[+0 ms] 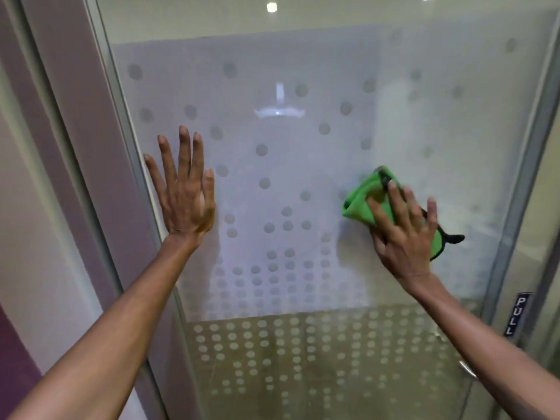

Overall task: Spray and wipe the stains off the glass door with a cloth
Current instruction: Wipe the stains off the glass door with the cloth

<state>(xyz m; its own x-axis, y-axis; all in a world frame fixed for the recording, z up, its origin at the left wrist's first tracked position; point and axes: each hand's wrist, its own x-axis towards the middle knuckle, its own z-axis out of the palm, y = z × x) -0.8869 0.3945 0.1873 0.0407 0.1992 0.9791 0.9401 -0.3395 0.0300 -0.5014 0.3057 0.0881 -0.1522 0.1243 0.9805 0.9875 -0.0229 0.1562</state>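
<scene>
Frosted film dotted with clear circles covers most of the glass door [303, 177], and this single head view looks straight at it. Taking the blue PULL label [516, 313] on the door's right stile as the landmark: the green microfibre cloth [368, 201] sits up and to the left of that label, pressed flat against the pane under the right hand [403, 231]. That hand is spread wide over the cloth, fingers splayed and palm down, pinning it to the glass instead of gripping it in a fist. A dark trim tab of the cloth pokes out beneath the hand on the side nearer the label. Well to the left of the label, across the whole pane, the left hand [185, 195] lies open and flat on the glass beside the grey door frame [121, 165], holding nothing; it appears to brace the door. A cloudy, smeared patch shows on the glass just above the label, to the right of the cloth. No spray bottle is in view, so the step in hand looks like wiping. To do it well, keep even palm pressure, work in overlapping strokes toward that hazy patch, refold to a clean face when the cloth loads up, and keep the bracing hand steady so the door does not swing
</scene>
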